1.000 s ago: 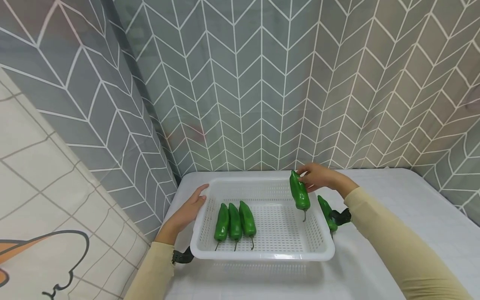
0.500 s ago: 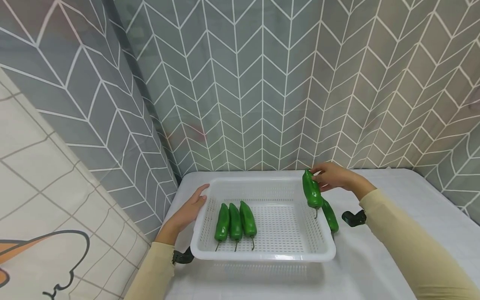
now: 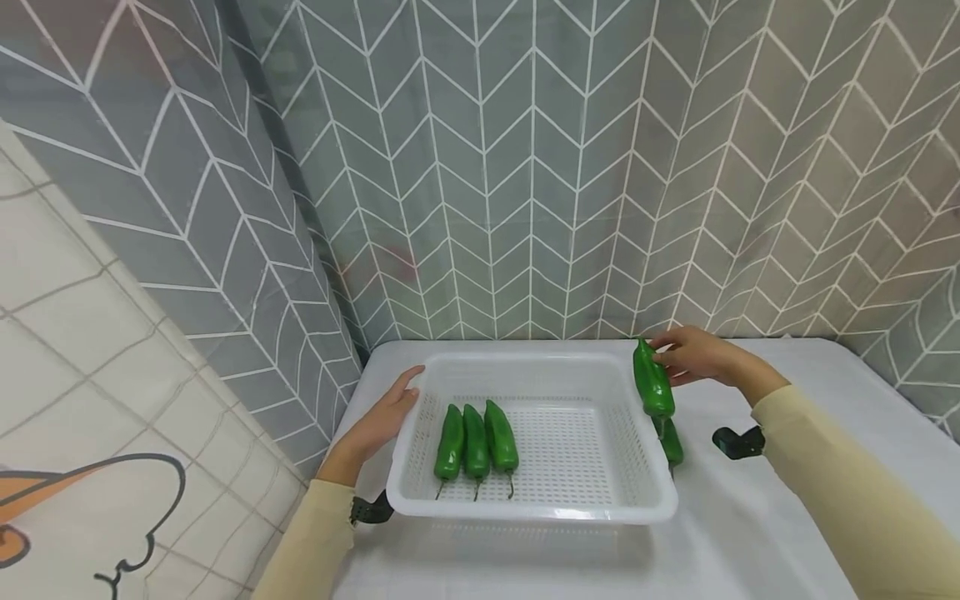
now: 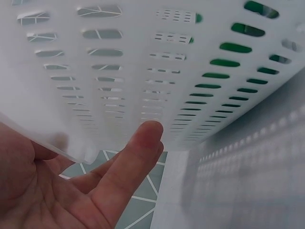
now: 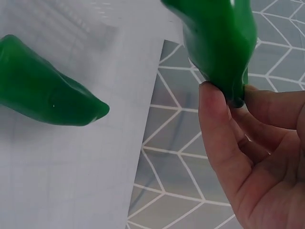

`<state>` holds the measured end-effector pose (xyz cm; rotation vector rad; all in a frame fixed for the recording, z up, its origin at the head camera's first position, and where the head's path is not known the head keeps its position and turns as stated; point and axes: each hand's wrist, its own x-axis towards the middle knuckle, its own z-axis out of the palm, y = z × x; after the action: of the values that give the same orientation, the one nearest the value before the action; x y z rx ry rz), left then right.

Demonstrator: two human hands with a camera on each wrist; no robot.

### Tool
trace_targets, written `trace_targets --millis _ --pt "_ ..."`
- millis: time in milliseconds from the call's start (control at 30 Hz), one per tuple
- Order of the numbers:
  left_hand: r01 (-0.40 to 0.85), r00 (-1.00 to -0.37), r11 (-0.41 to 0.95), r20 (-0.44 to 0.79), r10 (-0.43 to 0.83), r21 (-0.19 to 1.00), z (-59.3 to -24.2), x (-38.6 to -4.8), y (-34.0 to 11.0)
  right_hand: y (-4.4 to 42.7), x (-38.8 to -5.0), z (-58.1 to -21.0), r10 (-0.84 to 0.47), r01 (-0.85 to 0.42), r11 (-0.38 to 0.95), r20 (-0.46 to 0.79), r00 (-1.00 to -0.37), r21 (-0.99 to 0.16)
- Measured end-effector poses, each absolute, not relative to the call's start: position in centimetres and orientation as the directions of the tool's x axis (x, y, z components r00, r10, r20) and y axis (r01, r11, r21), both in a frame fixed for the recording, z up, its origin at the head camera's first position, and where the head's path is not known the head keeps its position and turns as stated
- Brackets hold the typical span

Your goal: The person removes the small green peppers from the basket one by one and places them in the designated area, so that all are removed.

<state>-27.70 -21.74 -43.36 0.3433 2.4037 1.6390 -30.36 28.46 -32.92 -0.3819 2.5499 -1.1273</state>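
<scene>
My right hand [image 3: 697,354] pinches a glossy green chili pepper [image 3: 651,379] near its tip, with the stem hanging down. The pepper hangs over the right rim of a white perforated plastic basket [image 3: 532,510]. Another green pepper [image 3: 670,443] lies on the table just outside that rim, partly hidden; the right wrist view shows its pointed end [image 5: 52,88] apart from my fingers. Inside the basket, three green peppers [image 3: 476,450] lie side by side on the left. My left hand [image 3: 386,418] holds the basket's left rim; one finger [image 4: 138,148] lies along the outer wall.
The basket stands on a table with a white cloth [image 3: 787,483]. A grey curtain [image 3: 525,167] with white chevron lines rises behind the table's back edge. At the left is a pale checked cloth [image 3: 75,333] with a printed drawing.
My right hand has carried the pepper rightward, from above the basket's inside to its right rim. My left hand stays on the basket. The head view has shifted slightly.
</scene>
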Motion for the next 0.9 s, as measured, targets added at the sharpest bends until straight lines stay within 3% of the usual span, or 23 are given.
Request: trace_targets --millis 900 --pt "0.080 -0.948 0.351 -0.038 0.316 0.933 -43.1 -27.4 -22.0 31.3 -30.2 -35.5 -0.311 -0.031 0.677 -0.249 -0.917 -0.735"
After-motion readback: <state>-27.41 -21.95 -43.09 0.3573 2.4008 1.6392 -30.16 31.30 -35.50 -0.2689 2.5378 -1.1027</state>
